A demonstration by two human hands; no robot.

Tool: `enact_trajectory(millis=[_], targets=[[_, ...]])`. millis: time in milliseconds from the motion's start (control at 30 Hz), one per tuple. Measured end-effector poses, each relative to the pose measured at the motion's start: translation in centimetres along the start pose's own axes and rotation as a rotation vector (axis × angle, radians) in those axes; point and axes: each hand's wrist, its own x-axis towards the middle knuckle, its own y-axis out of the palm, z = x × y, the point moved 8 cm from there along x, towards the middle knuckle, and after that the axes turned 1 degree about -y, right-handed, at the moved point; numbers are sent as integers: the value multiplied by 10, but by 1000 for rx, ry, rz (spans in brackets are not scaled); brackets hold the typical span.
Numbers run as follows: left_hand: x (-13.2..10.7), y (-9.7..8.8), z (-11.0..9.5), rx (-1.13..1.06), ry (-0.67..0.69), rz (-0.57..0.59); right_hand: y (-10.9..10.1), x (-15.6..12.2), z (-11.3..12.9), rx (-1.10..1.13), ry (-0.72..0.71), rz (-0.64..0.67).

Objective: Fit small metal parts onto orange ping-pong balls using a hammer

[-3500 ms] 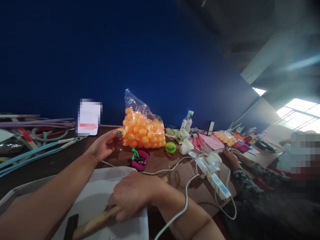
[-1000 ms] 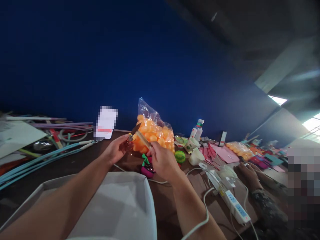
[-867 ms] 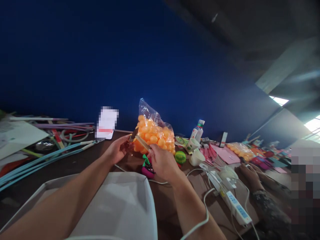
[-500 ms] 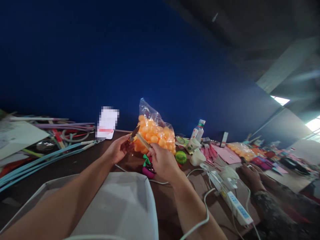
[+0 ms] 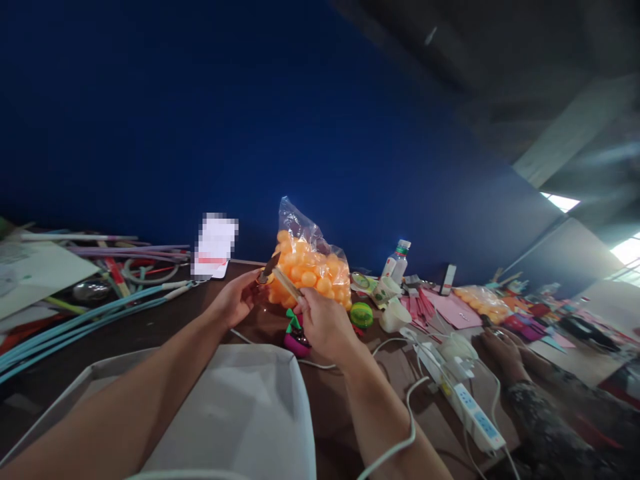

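Observation:
In front of the bag, my left hand (image 5: 239, 297) is closed on a dark brown flat piece with a pointed tip (image 5: 271, 267); a bit of orange shows at its lower edge. My right hand (image 5: 327, 323) grips a flat tan stick (image 5: 286, 283), whose far end points at the brown piece. Whether the two touch, I cannot tell. Right behind both hands stands a clear plastic bag of orange balls (image 5: 320, 270). Below my right hand lies a magenta and green item (image 5: 296, 337), partly covered by the fingers.
A pale bin (image 5: 250, 400) sits under my forearms. Light blue tubes (image 5: 100, 317) and a phone (image 5: 216, 247) are at left. To the right are a green ball (image 5: 361, 315), a bottle (image 5: 397, 261), a power strip (image 5: 477, 417) with cables, and another person's hands (image 5: 505, 353).

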Motion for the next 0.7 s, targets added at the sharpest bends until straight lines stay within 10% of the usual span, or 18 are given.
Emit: enact_trajectory(millis=[700], targets=[[6,-4,1,11,21,-6,-1,1,-2,-25,33,-2]])
